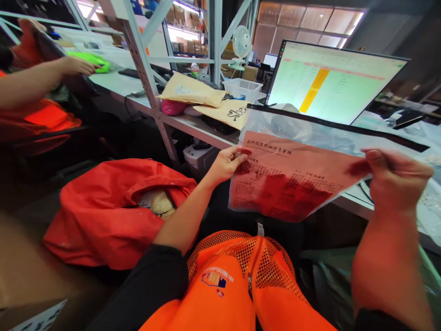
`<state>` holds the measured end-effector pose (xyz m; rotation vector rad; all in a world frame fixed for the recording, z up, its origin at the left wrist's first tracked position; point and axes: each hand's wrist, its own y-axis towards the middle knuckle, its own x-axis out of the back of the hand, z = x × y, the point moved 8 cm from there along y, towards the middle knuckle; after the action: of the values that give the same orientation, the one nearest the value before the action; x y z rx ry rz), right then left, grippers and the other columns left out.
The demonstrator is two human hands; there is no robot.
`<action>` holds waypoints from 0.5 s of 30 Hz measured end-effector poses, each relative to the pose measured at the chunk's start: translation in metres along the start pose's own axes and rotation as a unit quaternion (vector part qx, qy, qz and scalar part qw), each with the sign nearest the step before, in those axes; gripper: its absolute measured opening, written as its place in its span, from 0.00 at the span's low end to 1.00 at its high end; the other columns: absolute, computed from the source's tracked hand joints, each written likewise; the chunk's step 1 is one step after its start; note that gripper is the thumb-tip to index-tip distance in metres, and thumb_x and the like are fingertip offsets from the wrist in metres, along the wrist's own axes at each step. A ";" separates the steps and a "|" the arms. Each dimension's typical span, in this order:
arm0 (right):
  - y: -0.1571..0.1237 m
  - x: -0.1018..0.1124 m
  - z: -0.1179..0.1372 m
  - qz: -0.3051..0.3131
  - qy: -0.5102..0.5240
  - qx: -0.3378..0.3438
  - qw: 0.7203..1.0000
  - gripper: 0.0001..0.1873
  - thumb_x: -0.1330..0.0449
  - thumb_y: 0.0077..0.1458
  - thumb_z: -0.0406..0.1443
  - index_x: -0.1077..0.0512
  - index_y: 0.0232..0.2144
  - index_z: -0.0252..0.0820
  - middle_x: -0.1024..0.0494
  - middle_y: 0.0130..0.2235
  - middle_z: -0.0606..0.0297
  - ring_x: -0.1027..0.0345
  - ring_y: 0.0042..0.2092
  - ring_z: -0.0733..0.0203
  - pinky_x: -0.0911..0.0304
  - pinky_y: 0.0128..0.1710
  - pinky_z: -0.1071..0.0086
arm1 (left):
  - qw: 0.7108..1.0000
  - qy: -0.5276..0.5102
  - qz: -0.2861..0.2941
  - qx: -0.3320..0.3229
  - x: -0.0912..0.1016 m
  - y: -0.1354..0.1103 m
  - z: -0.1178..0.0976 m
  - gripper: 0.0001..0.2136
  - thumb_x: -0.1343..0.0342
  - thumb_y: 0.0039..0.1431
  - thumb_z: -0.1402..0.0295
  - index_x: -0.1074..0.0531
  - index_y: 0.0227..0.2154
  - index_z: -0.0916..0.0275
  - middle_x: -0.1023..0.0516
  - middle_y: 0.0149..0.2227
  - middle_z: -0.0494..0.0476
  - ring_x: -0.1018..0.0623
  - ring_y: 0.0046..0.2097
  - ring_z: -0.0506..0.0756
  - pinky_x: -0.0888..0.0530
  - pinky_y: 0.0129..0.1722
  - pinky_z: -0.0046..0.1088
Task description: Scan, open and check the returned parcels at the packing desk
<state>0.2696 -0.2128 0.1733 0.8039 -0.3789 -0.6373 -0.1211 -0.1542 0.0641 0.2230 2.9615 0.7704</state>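
Monitor [330, 80] showing a spreadsheet stands on the counter [196, 131], just behind a clear plastic bag [310, 133] with a pink printed sheet [285, 184] inside. Bag is held up above the counter edge, over an orange mesh vest [220, 285]. Left hand [229, 165] pinches its left edge; right hand [396, 179] grips its right edge.

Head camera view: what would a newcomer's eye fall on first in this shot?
A red-printed paper sheet in a clear plastic bag stands out at centre right, held up between the left hand and right hand. Behind it, a bright monitor shows a green spreadsheet with a yellow column. At lower left, a large red cloth sack lies open.
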 end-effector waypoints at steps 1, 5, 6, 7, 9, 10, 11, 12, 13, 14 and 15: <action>0.003 0.000 0.007 0.020 -0.030 0.046 0.998 0.12 0.28 0.52 0.45 0.13 0.36 0.45 0.17 0.29 0.62 0.21 0.32 0.54 0.27 0.38 0.59 | 1.000 0.000 -0.003 -0.007 0.002 0.002 -0.002 0.18 0.33 0.59 0.55 0.20 0.44 0.63 0.17 0.32 0.55 0.18 0.32 0.54 0.20 0.34 0.30; 0.009 0.002 0.021 0.048 -0.078 0.139 0.986 0.11 0.30 0.56 0.45 0.14 0.38 0.47 0.16 0.31 0.64 0.21 0.33 0.53 0.28 0.38 0.59 | 0.999 -0.028 -0.010 -0.023 0.005 0.005 -0.009 0.17 0.33 0.60 0.55 0.21 0.42 0.64 0.18 0.31 0.54 0.18 0.32 0.54 0.19 0.34 0.29; 0.010 0.002 0.021 0.054 -0.074 0.133 0.987 0.12 0.31 0.57 0.45 0.14 0.38 0.46 0.17 0.29 0.64 0.22 0.31 0.54 0.28 0.37 0.59 | 0.999 -0.035 -0.012 -0.026 0.004 0.005 -0.011 0.17 0.33 0.60 0.55 0.21 0.41 0.64 0.18 0.31 0.55 0.17 0.33 0.54 0.19 0.34 0.29; 0.011 0.002 0.022 0.059 -0.067 0.127 0.988 0.12 0.31 0.57 0.46 0.14 0.38 0.46 0.18 0.28 0.65 0.23 0.30 0.55 0.28 0.35 0.59 | 0.999 -0.041 -0.012 -0.028 0.004 0.005 -0.013 0.17 0.32 0.60 0.54 0.21 0.41 0.64 0.18 0.32 0.55 0.17 0.33 0.55 0.19 0.34 0.29; 0.012 0.000 0.025 0.060 -0.047 0.124 0.989 0.13 0.30 0.57 0.47 0.15 0.36 0.44 0.20 0.25 0.65 0.25 0.26 0.55 0.30 0.31 0.60 | 0.998 -0.047 -0.013 -0.027 0.002 0.006 -0.017 0.17 0.32 0.60 0.54 0.21 0.41 0.64 0.17 0.33 0.56 0.17 0.34 0.55 0.19 0.34 0.30; 0.013 -0.001 0.027 0.056 -0.036 0.126 0.990 0.13 0.30 0.56 0.47 0.15 0.35 0.44 0.21 0.24 0.64 0.25 0.25 0.56 0.31 0.30 0.61 | 0.998 -0.049 -0.014 -0.025 0.002 0.007 -0.019 0.17 0.32 0.60 0.54 0.21 0.41 0.64 0.17 0.33 0.56 0.16 0.33 0.55 0.19 0.34 0.30; 0.014 -0.001 0.030 0.048 -0.029 0.130 0.990 0.13 0.29 0.55 0.47 0.16 0.34 0.44 0.22 0.23 0.64 0.26 0.24 0.55 0.33 0.28 0.61 | 0.998 -0.051 -0.014 -0.022 0.002 0.008 -0.021 0.16 0.32 0.61 0.55 0.21 0.41 0.63 0.18 0.32 0.56 0.16 0.33 0.55 0.19 0.34 0.30; 0.015 -0.002 0.031 0.043 -0.021 0.128 0.991 0.13 0.29 0.55 0.48 0.16 0.32 0.45 0.23 0.22 0.64 0.26 0.23 0.55 0.34 0.26 0.61 | 0.998 -0.055 -0.014 -0.020 0.002 0.009 -0.023 0.16 0.32 0.61 0.55 0.22 0.41 0.63 0.18 0.31 0.56 0.16 0.32 0.55 0.19 0.33 0.30; 0.017 -0.003 0.032 0.041 -0.011 0.123 0.992 0.13 0.29 0.54 0.48 0.16 0.31 0.46 0.23 0.21 0.64 0.26 0.23 0.54 0.35 0.24 0.61 | 0.998 -0.061 -0.012 -0.019 0.002 0.011 -0.025 0.16 0.32 0.61 0.55 0.22 0.41 0.63 0.18 0.31 0.55 0.16 0.32 0.55 0.19 0.33 0.30; 0.018 -0.005 0.032 0.041 0.001 0.114 0.993 0.12 0.28 0.53 0.48 0.16 0.30 0.47 0.24 0.20 0.64 0.26 0.22 0.54 0.36 0.22 0.62 | 0.997 -0.070 -0.011 -0.020 0.002 0.012 -0.027 0.16 0.32 0.62 0.55 0.22 0.41 0.63 0.18 0.30 0.55 0.16 0.31 0.55 0.19 0.32 0.30; 0.020 -0.005 0.033 0.037 0.014 0.106 0.994 0.12 0.28 0.52 0.48 0.16 0.29 0.48 0.25 0.20 0.63 0.26 0.22 0.53 0.37 0.21 0.62 | 0.997 -0.078 -0.010 -0.021 0.002 0.014 -0.028 0.16 0.32 0.62 0.55 0.22 0.41 0.62 0.19 0.29 0.54 0.16 0.30 0.55 0.18 0.31 0.30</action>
<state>0.2553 -0.2168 0.2089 0.9947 -0.4534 -0.5204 -0.1246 -0.1557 0.0953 0.2399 2.7940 0.7733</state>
